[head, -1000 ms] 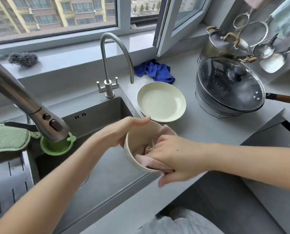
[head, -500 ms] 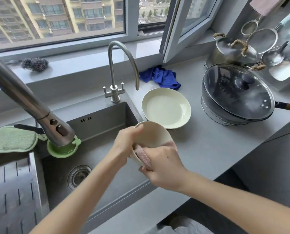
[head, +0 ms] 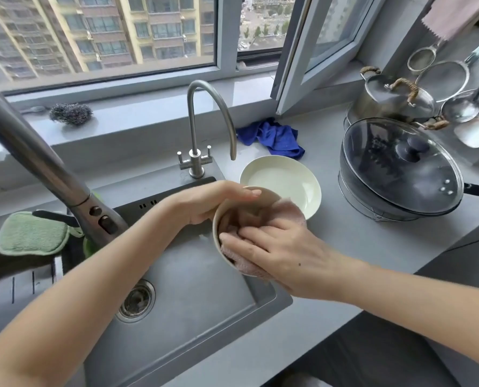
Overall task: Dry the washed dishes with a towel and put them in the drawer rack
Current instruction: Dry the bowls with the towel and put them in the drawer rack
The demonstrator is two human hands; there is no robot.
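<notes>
Over the right edge of the sink I hold a cream bowl (head: pixel 218 219), tilted with its opening toward me. My left hand (head: pixel 213 202) grips its far rim and outer wall. My right hand (head: pixel 277 252) presses a pink towel (head: pixel 288 212) into the bowl, fingers spread inside over the cloth; the towel drapes over the rim at the bottom. A cream plate (head: pixel 285 182) lies flat on the grey counter just behind the bowl. The drawer rack is not in view.
A steel sink (head: pixel 193 297) lies below my arms, a pull-out tap (head: pixel 51 174) at left and a slim tap (head: pixel 202 129) behind. A blue cloth (head: pixel 274 135) lies by the window. A lidded pan (head: pixel 400 169) and kettle (head: pixel 392 99) stand at right.
The bowl has turned in my left hand from bottom-up to opening toward me. My right hand moved the towel from the bowl's outside to its inside.
</notes>
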